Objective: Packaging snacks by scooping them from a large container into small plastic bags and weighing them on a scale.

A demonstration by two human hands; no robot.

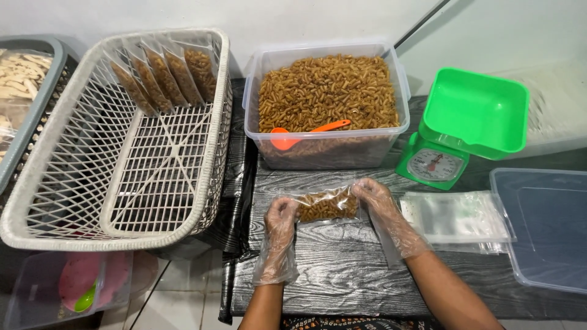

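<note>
Both my hands wear thin clear plastic gloves. Between them, on the dark wood-grain table, lies a small clear bag of brown snack pieces. My left hand grips the bag's left end. My right hand pinches its upper right end. Behind the bag stands a clear plastic tub full of the same brown snack, with an orange scoop lying in it.
A white lattice basket at left holds several filled bags along its far wall. A green kitchen scale stands at right, with a stack of empty clear bags and a clear lid beside it. A grey basket sits far left.
</note>
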